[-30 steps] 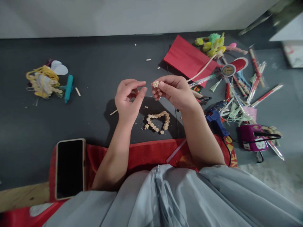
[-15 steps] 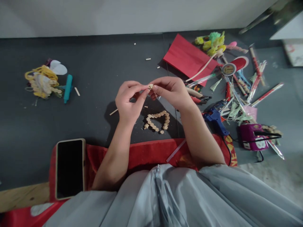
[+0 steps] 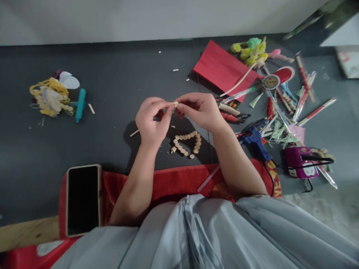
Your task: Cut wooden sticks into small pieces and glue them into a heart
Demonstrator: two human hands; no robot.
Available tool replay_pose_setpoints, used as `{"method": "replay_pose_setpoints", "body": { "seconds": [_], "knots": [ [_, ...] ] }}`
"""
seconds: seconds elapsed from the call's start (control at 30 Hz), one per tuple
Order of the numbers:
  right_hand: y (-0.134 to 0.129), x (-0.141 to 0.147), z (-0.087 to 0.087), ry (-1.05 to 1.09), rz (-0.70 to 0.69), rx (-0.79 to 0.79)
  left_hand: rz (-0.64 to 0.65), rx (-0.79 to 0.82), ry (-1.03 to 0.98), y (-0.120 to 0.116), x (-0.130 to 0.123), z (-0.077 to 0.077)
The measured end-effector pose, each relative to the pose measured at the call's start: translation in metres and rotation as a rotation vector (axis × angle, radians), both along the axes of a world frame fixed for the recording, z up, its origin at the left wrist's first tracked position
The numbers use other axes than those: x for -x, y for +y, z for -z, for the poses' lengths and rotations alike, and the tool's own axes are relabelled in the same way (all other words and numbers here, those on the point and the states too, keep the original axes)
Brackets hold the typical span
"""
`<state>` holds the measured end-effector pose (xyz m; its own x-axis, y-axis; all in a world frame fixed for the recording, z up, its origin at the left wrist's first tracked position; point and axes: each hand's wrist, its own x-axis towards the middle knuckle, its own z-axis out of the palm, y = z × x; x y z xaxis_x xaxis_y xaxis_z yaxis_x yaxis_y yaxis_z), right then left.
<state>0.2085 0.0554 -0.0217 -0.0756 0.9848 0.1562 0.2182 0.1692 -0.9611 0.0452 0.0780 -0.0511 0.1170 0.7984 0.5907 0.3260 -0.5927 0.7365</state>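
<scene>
Between the fingertips of both hands is a small pale wooden piece (image 3: pixel 175 104), largely covered by the fingers. My left hand (image 3: pixel 153 117) pinches it from the left with thumb and forefinger. From the right, the thumb and fingers of my right hand (image 3: pixel 199 111) close on the same piece. Just below the hands, a heart-shaped outline of small wooden pieces (image 3: pixel 198 143) lies on the dark surface, with a gap near its bottom. A thin wooden stick (image 3: pixel 134 133) pokes out beside my left wrist.
Red paper (image 3: pixel 221 67), pliers (image 3: pixel 232 117), a blue glue gun (image 3: pixel 256 142) and a purple box (image 3: pixel 300 162) lie on the right amid tasselled sticks. A teal marker (image 3: pixel 80 105) and yellow cord (image 3: pixel 53 87) lie left. A phone (image 3: pixel 83 200) rests on red cloth (image 3: pixel 174 181).
The small wooden piece has turned between the fingertips and shifted slightly left. My right hand has moved a little downward; the heart outline stays put.
</scene>
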Motion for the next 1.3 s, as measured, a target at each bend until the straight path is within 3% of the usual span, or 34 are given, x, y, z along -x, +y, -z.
{"method": "replay_pose_setpoints", "body": {
  "seconds": [0.17, 0.37, 0.63, 0.8, 0.97, 1.13, 1.3],
  "knots": [
    [0.001, 0.000, 0.003, -0.037, 0.002, -0.006, -0.034, -0.024, 0.058, -0.002, 0.000, -0.001],
    [0.001, 0.000, 0.002, -0.077, -0.003, -0.016, 0.021, 0.020, 0.066, -0.002, 0.000, 0.000],
    [0.000, 0.002, 0.002, -0.118, 0.022, -0.042, 0.064, 0.163, -0.056, 0.001, -0.008, 0.022],
    [0.001, 0.001, 0.003, 0.041, 0.010, 0.012, 0.051, 0.364, -0.222, 0.009, -0.007, 0.034],
    [-0.001, -0.002, -0.001, 0.233, -0.040, 0.110, -0.028, 0.476, -0.425, 0.014, -0.004, 0.029],
    [-0.002, -0.003, -0.002, 0.388, -0.103, 0.203, -0.072, 0.466, -0.510, 0.014, -0.005, 0.023],
    [-0.003, -0.004, -0.003, 0.461, -0.130, 0.211, -0.104, 0.407, -0.440, 0.015, -0.006, 0.031]
  ]
}}
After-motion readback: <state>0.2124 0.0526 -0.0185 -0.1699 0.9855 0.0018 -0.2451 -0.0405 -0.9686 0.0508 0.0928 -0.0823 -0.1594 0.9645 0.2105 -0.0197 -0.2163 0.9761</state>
